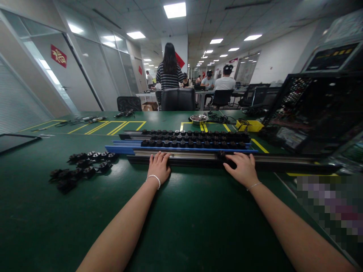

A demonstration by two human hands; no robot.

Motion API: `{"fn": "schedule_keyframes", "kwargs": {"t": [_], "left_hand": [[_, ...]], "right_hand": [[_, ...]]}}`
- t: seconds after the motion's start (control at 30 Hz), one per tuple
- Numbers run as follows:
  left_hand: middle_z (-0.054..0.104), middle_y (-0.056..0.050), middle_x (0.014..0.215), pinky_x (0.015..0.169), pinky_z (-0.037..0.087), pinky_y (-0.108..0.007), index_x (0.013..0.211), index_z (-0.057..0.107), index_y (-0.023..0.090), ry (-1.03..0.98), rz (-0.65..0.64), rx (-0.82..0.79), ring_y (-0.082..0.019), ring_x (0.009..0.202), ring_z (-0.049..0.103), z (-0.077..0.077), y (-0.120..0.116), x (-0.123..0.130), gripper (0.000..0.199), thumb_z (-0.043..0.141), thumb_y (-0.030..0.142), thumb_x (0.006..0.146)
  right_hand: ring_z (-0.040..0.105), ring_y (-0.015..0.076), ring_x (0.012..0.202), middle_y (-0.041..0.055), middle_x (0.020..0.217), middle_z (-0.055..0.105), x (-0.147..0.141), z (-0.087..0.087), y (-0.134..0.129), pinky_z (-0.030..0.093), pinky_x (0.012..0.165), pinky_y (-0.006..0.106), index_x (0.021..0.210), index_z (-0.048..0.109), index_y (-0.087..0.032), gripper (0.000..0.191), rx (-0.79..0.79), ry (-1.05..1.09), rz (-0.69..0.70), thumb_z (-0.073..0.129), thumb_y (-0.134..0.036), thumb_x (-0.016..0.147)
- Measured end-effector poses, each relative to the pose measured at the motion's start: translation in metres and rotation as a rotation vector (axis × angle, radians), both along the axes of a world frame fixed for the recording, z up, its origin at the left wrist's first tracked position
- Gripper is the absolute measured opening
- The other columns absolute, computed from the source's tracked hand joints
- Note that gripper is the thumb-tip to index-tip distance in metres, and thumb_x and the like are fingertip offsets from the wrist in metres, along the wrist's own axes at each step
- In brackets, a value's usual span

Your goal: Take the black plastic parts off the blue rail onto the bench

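A long black rail with a silvery channel [193, 155] lies across the green table in front of me. My left hand [159, 167] rests on its left part, fingers stretched out flat over the front edge. One small black module [221, 154] sits in the channel. Against its right side are the fingertips of my right hand [243, 167], whose thumb is spread apart on the rail's front face. Behind lie a blue rail [124, 149] and a row of black socket-like modules [190, 144]. More loose black modules [87, 172] are grouped on the table at the left.
A metal bowl [199, 119], cables [218, 117] and a yellow tray [249, 125] stand farther back. An open black computer case [306, 109] rises at the right. At the left edge lies a dark flat panel [17, 142]. Several people are beyond the table.
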State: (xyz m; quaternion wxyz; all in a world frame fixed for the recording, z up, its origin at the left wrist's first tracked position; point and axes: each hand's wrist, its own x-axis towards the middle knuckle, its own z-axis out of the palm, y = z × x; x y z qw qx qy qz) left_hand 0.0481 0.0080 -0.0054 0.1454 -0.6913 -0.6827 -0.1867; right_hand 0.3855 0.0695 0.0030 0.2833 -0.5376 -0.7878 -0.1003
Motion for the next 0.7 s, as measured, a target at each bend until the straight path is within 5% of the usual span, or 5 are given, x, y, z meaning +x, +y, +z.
{"fn": "schedule_keyframes", "kwargs": {"t": [0.7], "left_hand": [[0.048,-0.004,0.129,0.109,0.015,-0.049,0.127,0.04,0.027,-0.008,0.004,0.003,-0.023,0.127,0.03,0.0013,-0.001,0.0011,0.054,0.046,0.024,0.074]], "right_hand": [[0.044,0.0256,0.114,0.0039,0.11,0.062,-0.0101,0.0025,-0.0051,0.012,0.101,0.06,0.109,0.057,-0.025,0.041,-0.047,-0.042,0.041,0.042,-0.047,0.077]]}}
